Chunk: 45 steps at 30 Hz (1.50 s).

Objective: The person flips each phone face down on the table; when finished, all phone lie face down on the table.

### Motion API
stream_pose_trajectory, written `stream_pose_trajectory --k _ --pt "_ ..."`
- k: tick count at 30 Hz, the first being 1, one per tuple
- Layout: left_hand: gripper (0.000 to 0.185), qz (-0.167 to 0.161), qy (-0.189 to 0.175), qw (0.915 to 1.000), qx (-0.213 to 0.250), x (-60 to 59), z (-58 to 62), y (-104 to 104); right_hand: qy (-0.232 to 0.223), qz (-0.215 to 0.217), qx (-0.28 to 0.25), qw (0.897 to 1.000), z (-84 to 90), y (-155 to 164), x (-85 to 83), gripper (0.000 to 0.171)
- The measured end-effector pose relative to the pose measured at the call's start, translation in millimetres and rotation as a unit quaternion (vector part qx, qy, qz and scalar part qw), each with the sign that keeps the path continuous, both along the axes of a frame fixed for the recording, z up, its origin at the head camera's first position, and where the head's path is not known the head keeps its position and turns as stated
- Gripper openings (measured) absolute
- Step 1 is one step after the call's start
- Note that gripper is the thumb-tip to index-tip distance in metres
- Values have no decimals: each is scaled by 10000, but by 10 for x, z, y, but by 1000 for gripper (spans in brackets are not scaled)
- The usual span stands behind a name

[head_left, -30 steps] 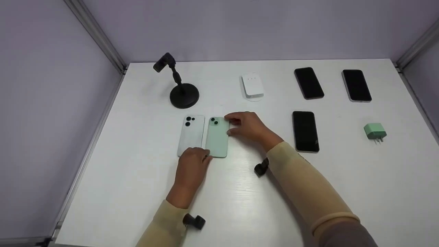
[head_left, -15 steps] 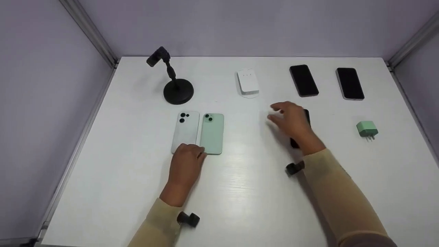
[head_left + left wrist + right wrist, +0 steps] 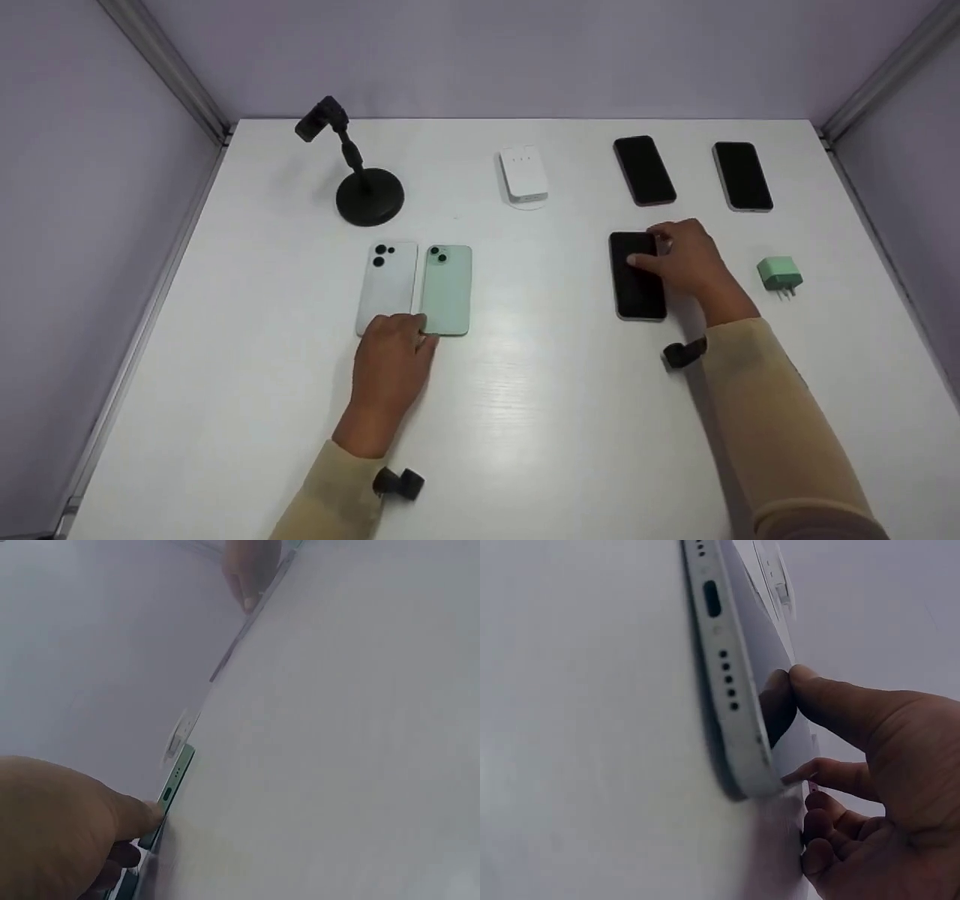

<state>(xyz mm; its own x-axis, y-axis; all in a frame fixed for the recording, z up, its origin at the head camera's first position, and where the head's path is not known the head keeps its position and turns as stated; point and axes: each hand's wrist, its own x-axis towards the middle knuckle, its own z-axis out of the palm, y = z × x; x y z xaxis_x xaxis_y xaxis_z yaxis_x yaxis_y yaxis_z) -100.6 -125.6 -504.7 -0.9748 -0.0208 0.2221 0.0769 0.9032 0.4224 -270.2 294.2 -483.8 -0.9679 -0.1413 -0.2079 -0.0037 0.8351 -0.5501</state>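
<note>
head view: the right hand (image 3: 686, 259) left the green phone (image 3: 447, 289) and now pinches the black phone (image 3: 636, 277), while the left hand (image 3: 390, 360) rests its loose fingers on the green phone's near end.

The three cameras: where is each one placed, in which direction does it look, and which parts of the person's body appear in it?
Head view: above, looking forward and down at the white table; both sleeved forearms, the left hand at the green phone and the right hand on the black phone.
Left wrist view: low at table level, behind the left hand, along the green phone's edge.
Right wrist view: low beside the black phone's bottom edge; thumb and fingers of the right hand.
Shared: each wrist view shows a phone that the head view also shows.
</note>
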Motion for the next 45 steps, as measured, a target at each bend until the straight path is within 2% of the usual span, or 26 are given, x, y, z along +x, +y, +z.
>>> stream_pose_trajectory --k 3,6,11,13,16,18,22,31,35,38,45 --pt "34 2 196 9998 19 -7 57 162 98 -75 -71 9999 1 -28 5 73" --pt "37 -447 262 9986 84 -40 94 453 109 -137 -121 9998 -3 -71 -9 72" --pt "40 -1568 -337 9868 210 -150 42 1067 -146 -224 -90 9996 -80 -229 -5 73" --pt "44 -1814 -649 9810 230 -210 5 1259 -223 -239 -58 9994 -109 -336 25 73" --pt "50 -1970 -895 9762 149 -300 -47 1442 -281 -200 -35 9994 -126 -503 93 73" --pt "52 -1989 -895 9759 64 -352 -71 1501 -302 -172 -85 9994 -112 -600 138 72" --pt "48 -1961 -637 9785 -51 -419 -99 1537 -336 -185 -279 9989 -64 -705 184 70" --pt "46 -2142 -417 9757 -173 -445 -77 1566 -81 -154 -595 9981 -58 -660 226 67" --pt "46 -2217 -267 9744 -242 -463 -70 1592 104 -162 -981 9950 -69 -610 253 62" --pt "45 -2234 -160 9743 -225 -471 -65 1596 50 -204 -1578 9872 -72 -571 283 57" --pt "43 -2190 -140 9756 -100 -472 -64 1560 -183 -577 -2760 9593 -118 -562 392 44"
